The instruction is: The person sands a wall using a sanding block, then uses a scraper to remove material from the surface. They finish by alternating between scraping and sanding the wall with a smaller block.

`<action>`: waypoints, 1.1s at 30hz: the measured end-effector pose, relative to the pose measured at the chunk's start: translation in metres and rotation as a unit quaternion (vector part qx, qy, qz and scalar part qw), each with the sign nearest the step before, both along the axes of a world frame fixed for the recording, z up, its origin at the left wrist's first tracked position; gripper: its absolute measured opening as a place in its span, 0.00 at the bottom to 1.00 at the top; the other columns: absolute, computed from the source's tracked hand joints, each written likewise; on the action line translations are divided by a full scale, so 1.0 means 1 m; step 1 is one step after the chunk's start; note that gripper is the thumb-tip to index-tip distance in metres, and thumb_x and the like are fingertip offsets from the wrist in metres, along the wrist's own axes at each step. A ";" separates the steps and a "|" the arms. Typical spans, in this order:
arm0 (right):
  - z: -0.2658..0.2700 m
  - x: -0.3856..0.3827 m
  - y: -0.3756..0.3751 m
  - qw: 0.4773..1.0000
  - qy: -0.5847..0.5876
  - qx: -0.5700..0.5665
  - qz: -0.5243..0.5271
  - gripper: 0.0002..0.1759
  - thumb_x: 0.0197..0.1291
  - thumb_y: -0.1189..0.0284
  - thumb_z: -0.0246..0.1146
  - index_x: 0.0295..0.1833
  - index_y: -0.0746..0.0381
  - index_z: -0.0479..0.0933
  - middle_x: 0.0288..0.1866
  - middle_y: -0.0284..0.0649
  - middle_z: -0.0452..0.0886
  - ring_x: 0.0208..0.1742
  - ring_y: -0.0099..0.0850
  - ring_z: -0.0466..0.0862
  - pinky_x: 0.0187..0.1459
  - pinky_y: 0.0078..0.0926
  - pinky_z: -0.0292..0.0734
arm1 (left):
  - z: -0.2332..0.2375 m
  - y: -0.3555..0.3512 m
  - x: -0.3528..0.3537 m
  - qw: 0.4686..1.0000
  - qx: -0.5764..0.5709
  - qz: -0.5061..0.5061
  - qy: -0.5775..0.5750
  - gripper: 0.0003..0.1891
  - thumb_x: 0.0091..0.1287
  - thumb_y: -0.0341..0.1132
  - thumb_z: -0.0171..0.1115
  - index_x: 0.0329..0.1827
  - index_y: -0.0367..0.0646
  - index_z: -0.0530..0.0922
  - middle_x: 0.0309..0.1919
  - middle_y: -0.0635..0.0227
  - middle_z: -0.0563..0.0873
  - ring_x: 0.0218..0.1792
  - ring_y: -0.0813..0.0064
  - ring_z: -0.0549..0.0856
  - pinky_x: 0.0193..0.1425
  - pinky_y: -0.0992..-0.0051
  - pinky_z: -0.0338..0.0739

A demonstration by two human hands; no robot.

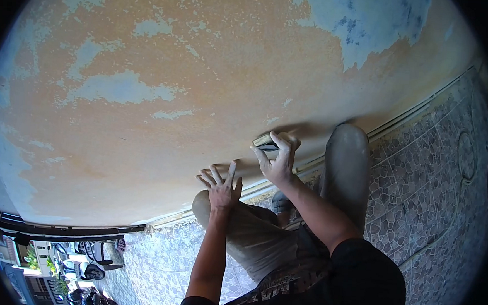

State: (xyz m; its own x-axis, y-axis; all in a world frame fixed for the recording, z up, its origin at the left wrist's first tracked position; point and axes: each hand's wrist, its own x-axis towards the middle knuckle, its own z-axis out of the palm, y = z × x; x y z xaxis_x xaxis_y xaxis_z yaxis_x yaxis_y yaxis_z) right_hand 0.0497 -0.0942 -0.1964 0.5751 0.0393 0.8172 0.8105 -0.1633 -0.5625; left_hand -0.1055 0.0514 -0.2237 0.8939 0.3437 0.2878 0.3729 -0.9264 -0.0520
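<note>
A person crouches facing an orange painted wall (145, 118) with flaking patches that show pale blue-grey beneath. The right hand (280, 160) presses a small flat dark block with a pale edge (266, 141) against the wall, low down near the skirting line. Its grip is pinched on the block, with fingertips over the top and the thumb at the side.

The block looks light and stiff, and is probably best held by its long edges with the flat face kept on the wall.

The left hand (219, 184) has a spread grip, fingers splayed above the knee of the beige trousers (250, 237), and holds nothing. The floor of mottled stone-pattern tiles (421, 180) lies below. No writing or brand can be read.
</note>
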 end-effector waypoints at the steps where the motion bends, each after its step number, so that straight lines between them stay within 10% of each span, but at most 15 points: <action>1: -0.012 0.006 0.000 1.000 0.000 0.008 -0.021 0.37 0.50 0.67 0.77 0.63 0.62 0.67 0.52 0.47 0.72 0.51 0.44 0.73 0.51 0.45 0.62 | -0.001 0.000 0.000 1.000 0.002 0.003 0.002 0.32 0.67 0.56 0.58 0.76 0.72 0.63 0.68 0.24 0.62 0.69 0.13 0.50 0.71 0.25 0.33; 22: 0.010 0.006 0.006 0.998 -0.028 0.024 -0.059 0.39 0.48 0.68 0.77 0.66 0.57 0.68 0.55 0.47 0.69 0.52 0.43 0.71 0.51 0.47 0.63 | -0.004 0.001 -0.006 1.000 -0.009 -0.001 -0.010 0.32 0.67 0.56 0.57 0.76 0.74 0.62 0.68 0.26 0.63 0.70 0.13 0.49 0.70 0.24 0.34; 27: -0.059 0.006 -0.008 0.994 -0.050 -0.087 -0.036 0.38 0.48 0.68 0.77 0.65 0.56 0.69 0.54 0.45 0.69 0.52 0.43 0.71 0.51 0.48 0.63 | 0.000 0.000 0.004 0.999 -0.001 0.013 0.033 0.33 0.68 0.58 0.56 0.77 0.71 0.61 0.69 0.23 0.58 0.70 0.13 0.44 0.71 0.25 0.30; 33: 0.004 -0.002 0.007 0.999 -0.010 0.002 -0.036 0.39 0.49 0.66 0.77 0.66 0.58 0.68 0.54 0.46 0.70 0.53 0.44 0.71 0.51 0.48 0.61 | 0.000 -0.001 -0.002 1.000 -0.007 -0.010 -0.012 0.32 0.68 0.55 0.57 0.76 0.73 0.62 0.68 0.24 0.62 0.70 0.12 0.47 0.71 0.24 0.33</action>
State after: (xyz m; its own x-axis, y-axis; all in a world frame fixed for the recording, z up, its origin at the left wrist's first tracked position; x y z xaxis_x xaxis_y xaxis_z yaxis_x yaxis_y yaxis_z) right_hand 0.0477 -0.0870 -0.1924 0.5596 -0.0040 0.8287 0.8081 -0.2194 -0.5467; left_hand -0.1077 0.0509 -0.2232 0.8935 0.3304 0.3042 0.3556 -0.9342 -0.0299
